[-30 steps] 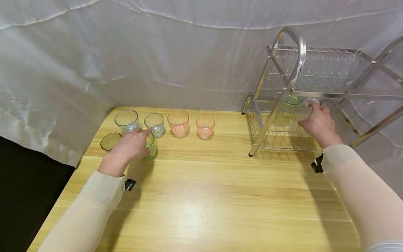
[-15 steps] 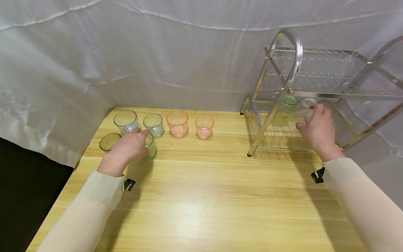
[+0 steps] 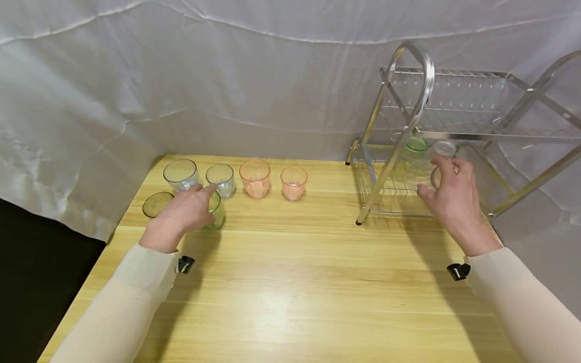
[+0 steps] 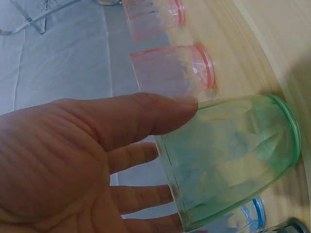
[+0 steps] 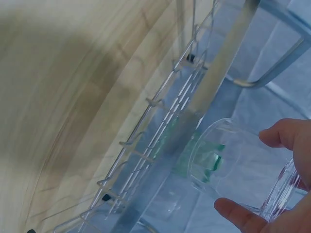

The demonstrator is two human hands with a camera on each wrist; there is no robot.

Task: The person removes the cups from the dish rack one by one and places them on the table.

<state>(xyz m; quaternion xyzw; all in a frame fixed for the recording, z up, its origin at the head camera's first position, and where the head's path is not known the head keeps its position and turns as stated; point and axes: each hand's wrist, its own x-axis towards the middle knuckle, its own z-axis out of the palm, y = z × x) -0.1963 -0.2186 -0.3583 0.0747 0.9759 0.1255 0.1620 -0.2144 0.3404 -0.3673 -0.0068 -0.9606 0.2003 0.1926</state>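
On the table at left, my left hand (image 3: pixel 181 214) holds a green glass (image 4: pixel 233 155) by its rim, thumb on one side and fingers behind. The green glass stands mouth up beside a small blue glass (image 3: pixel 221 180). My right hand (image 3: pixel 454 204) is at the front of the wire rack's lower shelf. It grips a clear glass (image 5: pixel 233 162) near the thick base, between thumb and fingers, with the mouth pointing away from the palm. Behind it on that shelf, another clear glass (image 3: pixel 444 148) and a green glass (image 3: pixel 415 146) stand base up.
A two-tier metal dish rack (image 3: pixel 379 194) stands at the right, its upper tier hanging over the lower shelf. Left of it are two pink glasses (image 3: pixel 255 179), a larger blue glass (image 3: pixel 181 174) and an olive-brown glass (image 3: pixel 156 204). A grey cloth (image 3: pixel 281 91) hangs behind the table.
My right hand has drawn the clear glass forward and slightly left, away from the other glasses on the lower shelf. My left hand stays in place on the green glass.
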